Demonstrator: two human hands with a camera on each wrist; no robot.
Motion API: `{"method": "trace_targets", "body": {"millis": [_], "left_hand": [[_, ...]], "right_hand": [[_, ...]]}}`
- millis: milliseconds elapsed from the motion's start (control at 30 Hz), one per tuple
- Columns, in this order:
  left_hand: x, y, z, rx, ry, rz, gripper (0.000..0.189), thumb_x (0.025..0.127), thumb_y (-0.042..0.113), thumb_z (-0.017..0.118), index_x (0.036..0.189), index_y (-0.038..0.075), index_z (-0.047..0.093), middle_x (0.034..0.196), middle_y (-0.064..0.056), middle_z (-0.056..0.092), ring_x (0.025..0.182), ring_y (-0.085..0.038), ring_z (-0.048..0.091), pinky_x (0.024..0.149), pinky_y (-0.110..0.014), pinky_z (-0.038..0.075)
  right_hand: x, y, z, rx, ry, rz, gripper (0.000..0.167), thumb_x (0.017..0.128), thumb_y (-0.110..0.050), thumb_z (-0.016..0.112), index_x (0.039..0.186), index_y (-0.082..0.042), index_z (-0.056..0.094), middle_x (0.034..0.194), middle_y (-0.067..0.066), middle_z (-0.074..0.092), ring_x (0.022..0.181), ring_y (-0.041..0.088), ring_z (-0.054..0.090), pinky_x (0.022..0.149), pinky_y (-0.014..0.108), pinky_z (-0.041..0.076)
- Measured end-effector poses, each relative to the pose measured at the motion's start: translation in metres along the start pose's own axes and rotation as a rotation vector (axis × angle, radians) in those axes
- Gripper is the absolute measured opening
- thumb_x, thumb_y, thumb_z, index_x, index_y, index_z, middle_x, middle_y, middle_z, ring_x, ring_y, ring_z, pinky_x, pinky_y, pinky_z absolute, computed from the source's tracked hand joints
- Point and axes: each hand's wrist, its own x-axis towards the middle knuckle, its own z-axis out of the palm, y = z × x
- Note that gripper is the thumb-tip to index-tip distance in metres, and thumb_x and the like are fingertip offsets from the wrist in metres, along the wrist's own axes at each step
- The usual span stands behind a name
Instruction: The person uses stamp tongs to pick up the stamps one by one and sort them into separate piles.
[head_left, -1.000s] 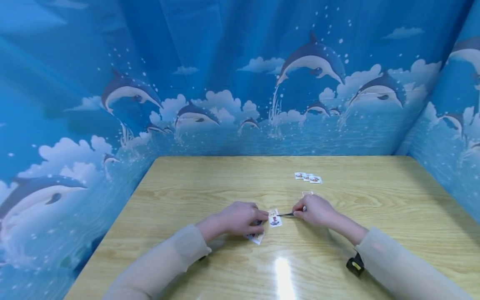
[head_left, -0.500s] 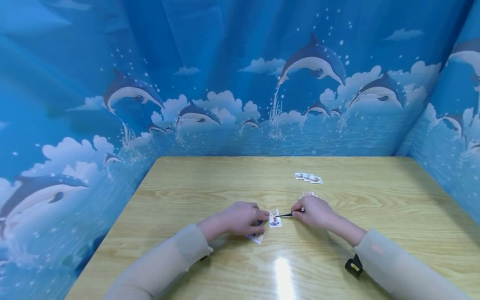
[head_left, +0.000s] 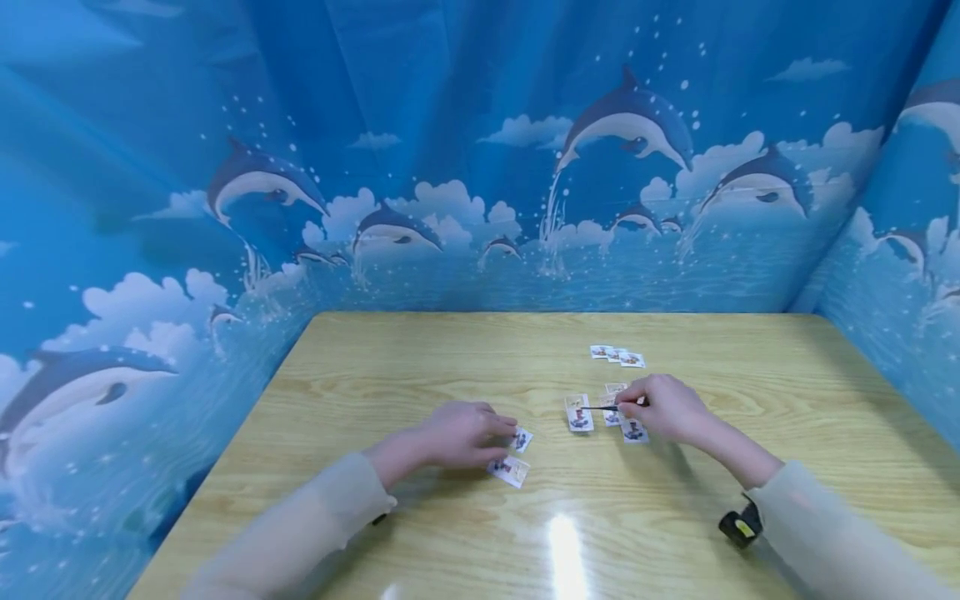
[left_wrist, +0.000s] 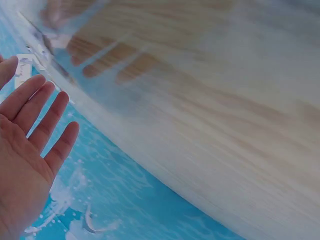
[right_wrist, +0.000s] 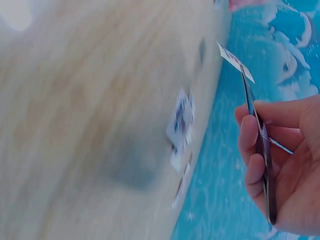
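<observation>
My right hand (head_left: 663,408) grips dark tweezers (right_wrist: 262,150). Between the tips is a small white picture card (head_left: 579,413), lifted off the table in the right wrist view. Below and beside that hand lie several similar cards, among them a front one (head_left: 633,430) and another (head_left: 611,412) partly crossed by the tweezers. My left hand (head_left: 465,435) is low over the table with its fingers extended and apart, as the left wrist view shows. At its fingertips are two more cards, an upper one (head_left: 522,438) and a lower one (head_left: 509,471); whether it touches them I cannot tell.
A short overlapping row of cards (head_left: 632,359) lies farther back on the wood-grain table (head_left: 420,350). A blue dolphin-print curtain (head_left: 450,225) hangs behind and along the sides of the table. A black wrist device (head_left: 741,525) hangs below the right sleeve.
The right hand has moved right and away from me, carrying a card in the tweezers from beside the left hand. The left hand has drawn back slightly left, uncovering a card.
</observation>
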Motion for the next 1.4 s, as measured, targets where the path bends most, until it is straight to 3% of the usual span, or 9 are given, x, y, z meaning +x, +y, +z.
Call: {"method": "trace_targets", "body": {"millis": [300,633,867,1233,1400], "left_hand": [[-0.022,-0.015,0.005,-0.014,-0.029,-0.025,0.043,0.096,0.037,0.059,0.132,0.013,0.061,0.137,0.002,0.055,0.115,-0.019,0.058,0.097,-0.035,0.046],[-0.026,-0.013,0.008,0.01,-0.05,-0.072,0.046,0.096,0.044,0.057,0.134,0.019,0.059,0.141,0.009,0.05,0.12,-0.017,0.053,0.098,-0.036,0.045],[-0.026,-0.014,0.009,0.007,-0.037,-0.068,0.044,0.096,0.043,0.058,0.133,0.019,0.06,0.139,0.009,0.052,0.119,-0.017,0.054,0.096,-0.036,0.046],[-0.026,-0.014,0.01,0.013,-0.026,-0.056,0.044,0.096,0.041,0.058,0.133,0.018,0.06,0.139,0.007,0.053,0.119,-0.017,0.054,0.097,-0.035,0.045],[-0.026,-0.014,0.01,0.008,-0.024,-0.054,0.043,0.096,0.04,0.058,0.133,0.017,0.061,0.139,0.007,0.053,0.119,-0.017,0.054,0.097,-0.035,0.045]], "right_hand": [[-0.021,0.028,-0.032,0.057,0.005,0.045,0.019,0.093,-0.006,0.062,0.105,0.005,0.071,0.084,0.007,0.068,0.059,0.017,0.056,0.049,0.03,0.042],[-0.043,0.065,-0.052,0.077,-0.069,0.053,0.022,0.093,-0.005,0.061,0.108,0.01,0.068,0.081,0.004,0.066,0.058,0.017,0.053,0.047,0.028,0.041],[-0.047,0.083,-0.052,0.091,-0.117,0.039,0.025,0.094,-0.006,0.062,0.109,0.013,0.067,0.07,0.0,0.062,0.054,0.013,0.05,0.046,0.027,0.036],[-0.038,0.089,-0.041,0.141,-0.155,0.059,0.024,0.093,-0.007,0.063,0.106,0.012,0.068,0.06,0.0,0.054,0.05,0.008,0.042,0.046,0.025,0.036],[-0.035,0.088,-0.035,0.092,-0.153,0.072,0.024,0.091,-0.008,0.064,0.106,0.011,0.069,0.068,-0.001,0.06,0.052,0.011,0.047,0.047,0.026,0.038]]}}
